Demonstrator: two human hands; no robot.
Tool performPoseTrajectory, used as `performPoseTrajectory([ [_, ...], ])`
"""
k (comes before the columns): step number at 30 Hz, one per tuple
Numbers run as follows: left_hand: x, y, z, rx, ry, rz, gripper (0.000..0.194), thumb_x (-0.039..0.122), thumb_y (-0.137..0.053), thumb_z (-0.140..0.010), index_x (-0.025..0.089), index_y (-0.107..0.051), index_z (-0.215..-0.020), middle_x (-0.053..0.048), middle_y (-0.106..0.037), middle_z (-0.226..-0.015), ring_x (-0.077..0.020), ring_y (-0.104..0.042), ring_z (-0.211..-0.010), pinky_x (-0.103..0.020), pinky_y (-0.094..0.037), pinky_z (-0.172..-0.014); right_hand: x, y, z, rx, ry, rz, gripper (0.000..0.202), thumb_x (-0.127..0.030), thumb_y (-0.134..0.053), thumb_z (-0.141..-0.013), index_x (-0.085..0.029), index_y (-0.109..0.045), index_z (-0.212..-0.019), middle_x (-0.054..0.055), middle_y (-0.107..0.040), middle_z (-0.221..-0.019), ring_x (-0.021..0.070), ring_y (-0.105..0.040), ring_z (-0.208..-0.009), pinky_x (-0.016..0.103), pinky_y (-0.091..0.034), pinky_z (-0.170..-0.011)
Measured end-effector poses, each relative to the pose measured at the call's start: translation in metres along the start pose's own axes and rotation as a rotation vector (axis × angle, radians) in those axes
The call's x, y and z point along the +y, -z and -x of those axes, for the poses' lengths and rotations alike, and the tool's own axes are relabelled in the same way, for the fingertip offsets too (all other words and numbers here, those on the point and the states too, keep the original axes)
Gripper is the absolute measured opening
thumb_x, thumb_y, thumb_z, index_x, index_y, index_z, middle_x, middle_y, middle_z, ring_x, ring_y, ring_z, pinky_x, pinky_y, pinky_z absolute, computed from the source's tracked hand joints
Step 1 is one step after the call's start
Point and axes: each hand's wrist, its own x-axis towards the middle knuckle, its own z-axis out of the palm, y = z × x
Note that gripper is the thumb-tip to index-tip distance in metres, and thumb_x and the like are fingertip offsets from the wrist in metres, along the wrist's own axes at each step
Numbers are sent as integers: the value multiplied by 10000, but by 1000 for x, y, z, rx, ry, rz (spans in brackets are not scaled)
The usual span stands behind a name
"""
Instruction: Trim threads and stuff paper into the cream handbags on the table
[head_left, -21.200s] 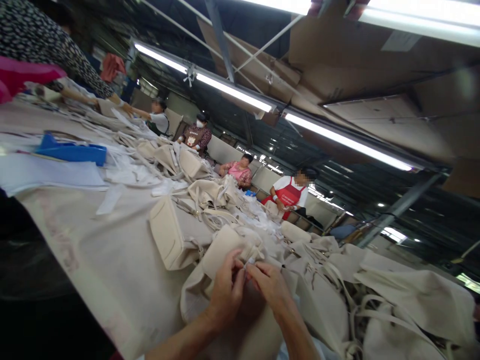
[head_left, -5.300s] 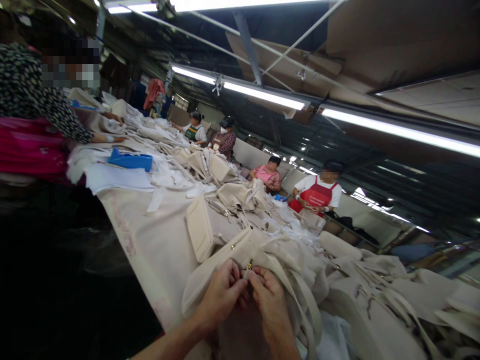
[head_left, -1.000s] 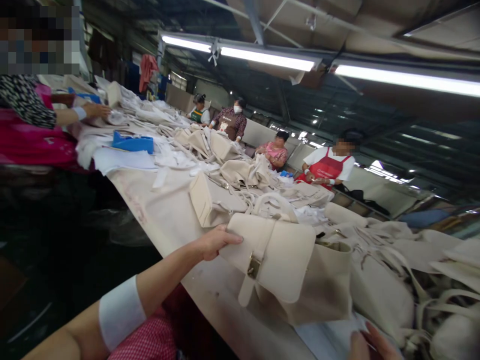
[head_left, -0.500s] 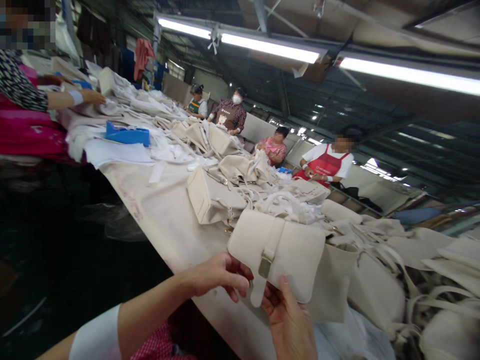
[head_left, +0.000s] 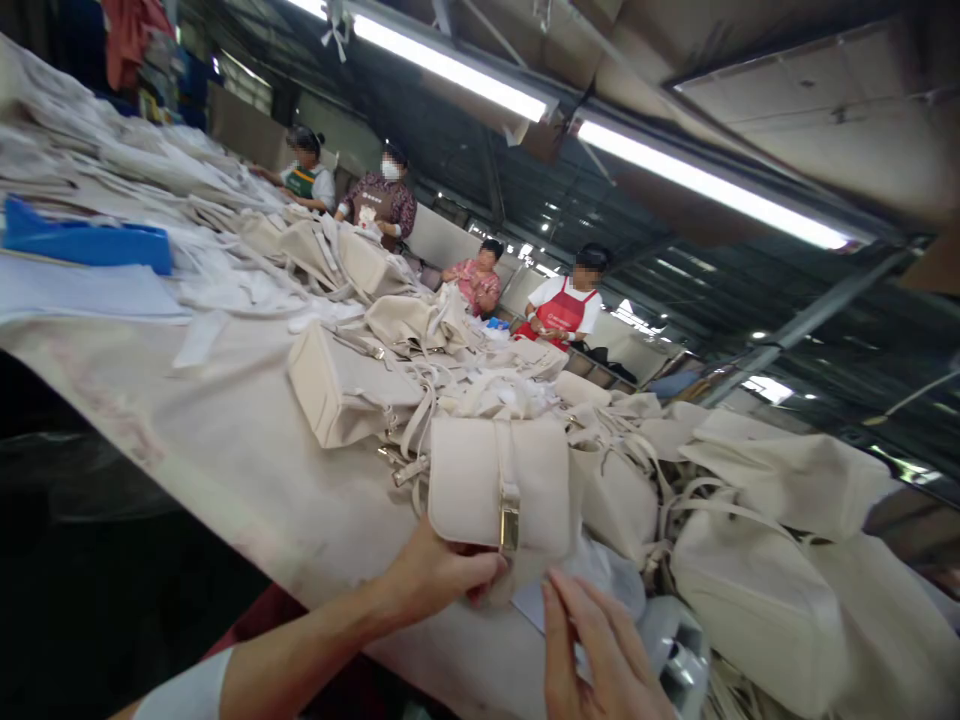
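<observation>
A cream handbag (head_left: 469, 480) stands in front of me on the table, its flap facing me. A narrow strap with a shiny gold metal clasp (head_left: 509, 520) runs down the flap. My left hand (head_left: 427, 580) is closed at the flap's lower edge, thumb by the strap under the clasp and fingers partly hidden beneath the flap. Just off the bag's lower right corner is my right hand (head_left: 600, 650), its thumb and forefinger tips together. Whatever lies between those tips, if anything, is too small to make out.
More cream bags (head_left: 757, 590) are heaped on the right, with another bag (head_left: 352, 385) lying behind on the left. A blue holder (head_left: 90, 240) rests on white sheets at far left. Clear plastic (head_left: 675, 640) lies near my right hand. Several co-workers stand across the table.
The view has swung right. The handbag has turned more squarely toward me, and the strap hangs straighter. My right hand has come off the flap; my left has moved under its edge.
</observation>
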Motion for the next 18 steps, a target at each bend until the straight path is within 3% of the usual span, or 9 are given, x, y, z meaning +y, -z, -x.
performPoseTrajectory([
  [2, -1, -8, 0, 19, -10, -28, 187, 270, -666, -666, 178, -570, -535, 7, -539, -483, -125, -500, -472, -244, -411, -484, 3, 0, -1, 1, 268, 99, 239, -243, -589, -939, -223, -711, -1144, 58, -771, -1016, 184, -739, -875, 232, -545, -719],
  [4, -2, -14, 1, 26, -33, -32, 206, 308, -671, -691, 175, -584, -561, 4, -540, -504, -131, -505, -488, -249, -412, -491, 7, -7, -2, -35, 367, 176, 266, -244, -594, -941, -185, -685, -1183, 72, -766, -1041, 181, -738, -886, 228, -547, -703],
  [8, -8, -21, 2, 26, -120, -47, 207, 308, -652, -724, 179, -581, -578, 6, -523, -513, -128, -488, -494, -247, -396, -494, 14, -18, 0, -33, 387, 297, 235, -236, -547, -965, -145, -676, -1140, 92, -767, -1015, 172, -736, -847, 221, -537, -671],
  [12, -15, -21, 2, -1, -137, -47, 208, 295, -642, -739, 189, -557, -582, 9, -504, -510, -124, -466, -486, -245, -381, -486, 7, -17, 0, -75, 447, 372, 251, -102, -462, -953, -151, -664, -1093, 79, -753, -954, 152, -717, -785, 224, -498, -631],
  [18, -18, -15, 1, -14, -136, -105, 241, 308, -644, -770, 184, -569, -578, 1, -517, -529, -129, -481, -519, -243, -395, -514, -21, -13, -22, -95, 484, 424, 316, -115, -386, -965, -216, -563, -723, 15, -582, -625, 158, -566, -553, 294, -381, -548],
])
